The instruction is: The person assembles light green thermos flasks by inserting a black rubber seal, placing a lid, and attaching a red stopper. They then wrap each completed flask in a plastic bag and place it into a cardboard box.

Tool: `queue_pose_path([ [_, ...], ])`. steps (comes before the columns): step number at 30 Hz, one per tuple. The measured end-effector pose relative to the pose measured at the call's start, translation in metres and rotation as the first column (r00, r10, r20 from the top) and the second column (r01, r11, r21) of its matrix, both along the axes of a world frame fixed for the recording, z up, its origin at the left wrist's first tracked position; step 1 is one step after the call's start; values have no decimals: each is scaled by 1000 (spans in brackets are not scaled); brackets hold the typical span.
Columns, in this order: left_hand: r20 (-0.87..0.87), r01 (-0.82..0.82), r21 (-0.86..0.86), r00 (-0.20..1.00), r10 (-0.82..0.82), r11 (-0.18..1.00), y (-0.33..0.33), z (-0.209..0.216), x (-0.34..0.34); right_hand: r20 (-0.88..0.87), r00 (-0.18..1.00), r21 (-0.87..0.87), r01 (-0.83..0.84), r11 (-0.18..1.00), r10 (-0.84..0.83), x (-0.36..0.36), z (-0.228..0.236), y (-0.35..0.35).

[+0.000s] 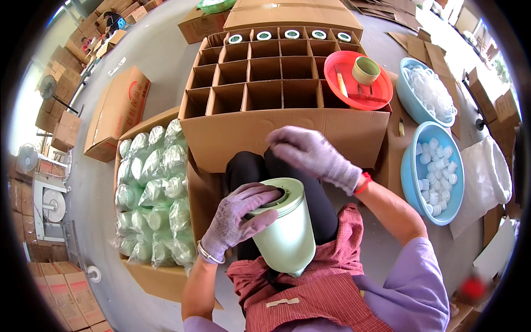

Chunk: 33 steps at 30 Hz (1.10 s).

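A pale green plastic flask body (287, 238) rests tilted in my lap, its round opening facing up and away from me. My left hand (238, 216), in a grey knit glove, grips its rim, fingers over the opening and thumb along the outside. Above the lap, close to the front wall of a divided carton (276, 130), my right hand (310, 152) is held in the air. It wears a similar glove and seems to hold nothing, its fingers loosely bent and a gap showing beside the thumb. The flask's inside is mostly hidden by my left hand.
Green-and-white round tops (291, 34) stand in the carton's far row. A red basin (359, 99) with tools sits on its right corner. Left, a box holds plastic-wrapped green pieces (155, 193). Right, blue basins hold white caps (437, 177) and clear rings (428, 91).
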<state>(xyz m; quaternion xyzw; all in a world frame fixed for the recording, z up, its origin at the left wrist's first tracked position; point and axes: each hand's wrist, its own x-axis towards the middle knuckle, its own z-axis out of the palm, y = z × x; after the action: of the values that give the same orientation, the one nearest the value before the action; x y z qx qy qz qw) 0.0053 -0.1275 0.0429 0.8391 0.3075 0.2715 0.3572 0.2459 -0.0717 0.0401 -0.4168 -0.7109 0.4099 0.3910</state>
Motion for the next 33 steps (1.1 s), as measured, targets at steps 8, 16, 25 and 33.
queue_pose_path([
  [8,-119,-32,35,992,36,999,-28,-7,3,219,832,187,-549,815,510,-39,-46,-16],
  [16,571,-84,-713,506,646,696,-67,-72,31,478,818,194,-453,870,319,15,-3,-60],
  [25,367,323,-928,720,589,184,-93,-86,36,823,529,-104,-217,971,207,61,54,-86],
  [33,385,-55,-786,736,557,616,-70,-17,14,48,976,156,-218,963,213,35,18,-89],
])
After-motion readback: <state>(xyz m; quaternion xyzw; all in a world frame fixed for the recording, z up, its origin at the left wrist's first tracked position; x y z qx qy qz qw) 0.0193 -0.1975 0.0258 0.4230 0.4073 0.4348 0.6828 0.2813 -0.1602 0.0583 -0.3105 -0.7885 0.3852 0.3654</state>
